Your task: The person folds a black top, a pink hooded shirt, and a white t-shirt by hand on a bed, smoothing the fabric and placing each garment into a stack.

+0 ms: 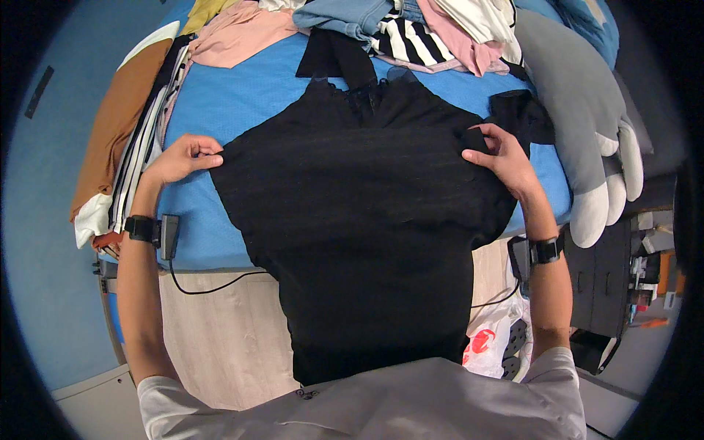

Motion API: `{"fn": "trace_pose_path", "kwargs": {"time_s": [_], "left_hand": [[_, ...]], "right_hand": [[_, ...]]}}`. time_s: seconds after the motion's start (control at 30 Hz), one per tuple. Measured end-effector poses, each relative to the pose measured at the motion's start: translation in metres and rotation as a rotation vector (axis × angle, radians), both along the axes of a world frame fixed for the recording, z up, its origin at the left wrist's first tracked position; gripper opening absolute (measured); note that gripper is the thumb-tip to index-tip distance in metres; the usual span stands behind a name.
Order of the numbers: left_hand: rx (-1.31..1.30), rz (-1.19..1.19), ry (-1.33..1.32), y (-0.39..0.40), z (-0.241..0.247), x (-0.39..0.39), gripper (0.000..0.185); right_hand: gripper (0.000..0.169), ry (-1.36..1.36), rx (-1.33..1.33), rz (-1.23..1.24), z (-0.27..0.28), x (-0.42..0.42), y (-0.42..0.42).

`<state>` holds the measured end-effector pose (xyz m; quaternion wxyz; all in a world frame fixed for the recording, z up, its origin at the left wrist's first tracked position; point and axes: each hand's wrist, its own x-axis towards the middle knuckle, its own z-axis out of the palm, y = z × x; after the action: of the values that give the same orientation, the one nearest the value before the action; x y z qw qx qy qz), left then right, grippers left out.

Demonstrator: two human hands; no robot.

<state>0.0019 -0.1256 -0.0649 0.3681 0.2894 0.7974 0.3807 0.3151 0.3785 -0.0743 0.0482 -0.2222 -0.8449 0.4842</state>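
A black garment (363, 209) with sheer trim at its top is spread across the near part of the bed, and its lower part hangs over the edge toward me. At its left side, my left hand (187, 158) pinches the cloth between thumb and fingers. Opposite, my right hand (498, 157) grips the right side, where a small fold of black cloth stands up between thumb and fingers. A loose black piece (522, 115) lies just beyond my right hand; I cannot tell whether it belongs to the same garment.
Folded clothes (132, 143) are stacked along the bed's left side. A heap of mixed clothes, with blue denim (346, 19), lies at the far side. A grey plush toy (572, 99) rests at right. Below, a white plastic bag (487, 335) sits on the wooden floor (225, 330).
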Motion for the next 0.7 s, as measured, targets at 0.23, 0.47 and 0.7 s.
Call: {"fn": "trace_pose_path", "kwargs": {"time_s": [0.23, 0.47, 0.7], "left_hand": [[0.242, 0.176, 0.891, 0.006, -0.020, 0.045, 0.024], [-0.022, -0.149, 1.017, 0.018, -0.007, 0.210, 0.069], [-0.024, -0.184, 1.013, 0.026, -0.024, 0.232, 0.089]], "right_hand": [[0.058, 0.322, 0.301, -0.085, -0.019, 0.012, -0.017], [0.069, 0.187, 0.493, -0.123, -0.020, 0.034, -0.033], [0.065, 0.154, 0.449, -0.073, -0.011, 0.038, -0.021]]}}
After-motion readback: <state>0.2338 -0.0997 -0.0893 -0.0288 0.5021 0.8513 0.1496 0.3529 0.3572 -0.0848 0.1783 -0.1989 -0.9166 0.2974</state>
